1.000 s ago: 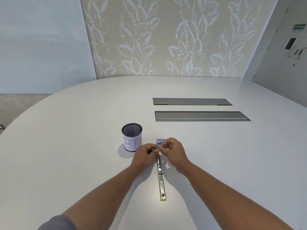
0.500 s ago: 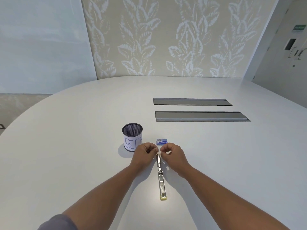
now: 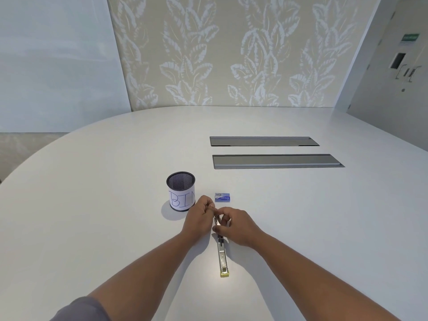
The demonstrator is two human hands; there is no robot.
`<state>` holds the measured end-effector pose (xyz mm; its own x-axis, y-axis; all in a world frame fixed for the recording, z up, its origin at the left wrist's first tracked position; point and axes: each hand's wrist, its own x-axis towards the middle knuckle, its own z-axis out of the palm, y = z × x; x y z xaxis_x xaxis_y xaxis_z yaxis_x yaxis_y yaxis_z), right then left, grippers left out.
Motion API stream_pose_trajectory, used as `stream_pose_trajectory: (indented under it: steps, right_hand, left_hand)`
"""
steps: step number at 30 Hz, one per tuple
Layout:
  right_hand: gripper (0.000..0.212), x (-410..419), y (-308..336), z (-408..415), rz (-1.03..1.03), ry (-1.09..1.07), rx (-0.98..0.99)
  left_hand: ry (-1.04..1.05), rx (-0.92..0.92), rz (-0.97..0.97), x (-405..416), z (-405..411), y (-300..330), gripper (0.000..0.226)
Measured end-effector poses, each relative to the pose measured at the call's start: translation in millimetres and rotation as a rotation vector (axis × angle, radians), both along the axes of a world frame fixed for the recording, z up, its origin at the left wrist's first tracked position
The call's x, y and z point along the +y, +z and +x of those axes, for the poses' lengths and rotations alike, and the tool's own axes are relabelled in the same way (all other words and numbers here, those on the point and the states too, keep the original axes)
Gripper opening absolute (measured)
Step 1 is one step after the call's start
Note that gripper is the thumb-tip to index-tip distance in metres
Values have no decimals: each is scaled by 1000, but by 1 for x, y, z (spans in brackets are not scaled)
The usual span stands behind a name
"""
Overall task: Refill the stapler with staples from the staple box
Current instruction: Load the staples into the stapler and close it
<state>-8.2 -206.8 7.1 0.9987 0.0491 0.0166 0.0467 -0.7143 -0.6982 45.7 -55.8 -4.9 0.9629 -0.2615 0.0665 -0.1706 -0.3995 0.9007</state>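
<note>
A slim metal stapler (image 3: 222, 256) lies opened flat on the white table (image 3: 92, 228), its long axis pointing away from me, with a yellowish tip at the near end. My right hand (image 3: 236, 225) rests over its far half, thumb and fingers pinched at the magazine. My left hand (image 3: 200, 217) sits just left of it, fingers curled near the stapler's far end; whether it pinches staples is too small to tell. The small blue staple box (image 3: 222, 197) lies just beyond both hands, apart from them.
A black mesh cup (image 3: 181, 191) with a paper label reading "BIN" stands left of the staple box, close to my left hand. Two long grey cable hatches (image 3: 273, 161) are set in the table farther back right.
Both hands have drawn back from the staple box toward me and down onto the stapler's far half. The box now lies uncovered on the table.
</note>
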Motion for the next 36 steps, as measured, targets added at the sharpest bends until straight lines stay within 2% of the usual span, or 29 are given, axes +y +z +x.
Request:
stream_pose_trajectory:
  steps: [13,26,32,36]
  right_hand:
    - [14,9,-7,-6,12,-92,-16]
    - [18,8,-23,-14,76,-127,-160]
    - [28,7,-23,-16,96,-93,-170]
    - [27,8,-22,-17,133,-109,-159]
  left_hand:
    - [-11,-119,73,0,1,-5,16]
    - [-16,-131,69,-1,3,-12,14]
    - [-52,-151,107,0,2,-13,11]
    - [-66,-161,134,0,1,-12,12]
